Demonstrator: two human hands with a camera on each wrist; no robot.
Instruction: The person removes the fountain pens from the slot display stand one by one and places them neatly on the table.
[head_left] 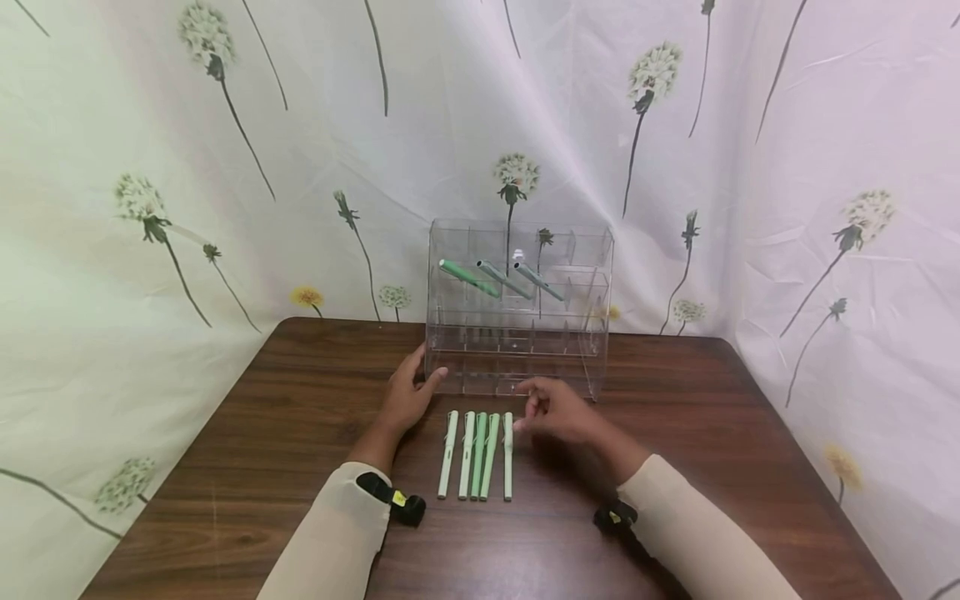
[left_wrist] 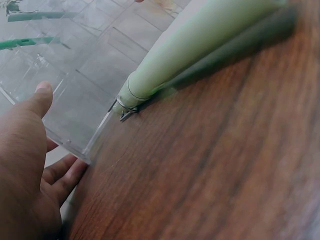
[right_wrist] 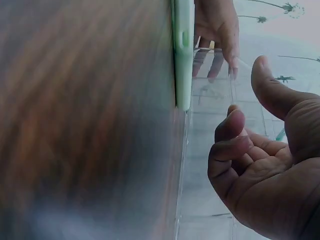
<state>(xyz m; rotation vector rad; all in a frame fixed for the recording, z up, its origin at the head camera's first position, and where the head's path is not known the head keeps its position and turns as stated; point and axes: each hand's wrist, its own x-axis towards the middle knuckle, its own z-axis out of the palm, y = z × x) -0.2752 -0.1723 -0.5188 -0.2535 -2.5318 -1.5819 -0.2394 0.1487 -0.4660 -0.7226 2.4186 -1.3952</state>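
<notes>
A clear plastic pen organizer (head_left: 517, 342) with tiered compartments stands at the back of the table. My left hand (head_left: 408, 396) holds its lower left corner, thumb (left_wrist: 42, 95) at the front and fingers along the side. Several capped pens in white and light greens lie side by side before it, among them a pale green pen (head_left: 508, 458) set slightly apart on the right. Just right of that pen's clip end hovers my right hand (head_left: 558, 410), fingers loosely curled, thumb apart, nothing held. A bright green pen (head_left: 468, 277) and two grey-green pens (head_left: 504, 279) lean in an upper tier.
The brown wooden table (head_left: 285, 467) runs back to a white curtain (head_left: 330, 150) printed with dandelions. Black wrist cameras are strapped over both beige sleeves (head_left: 330, 525). Dark wood surface shows on both sides of the organizer.
</notes>
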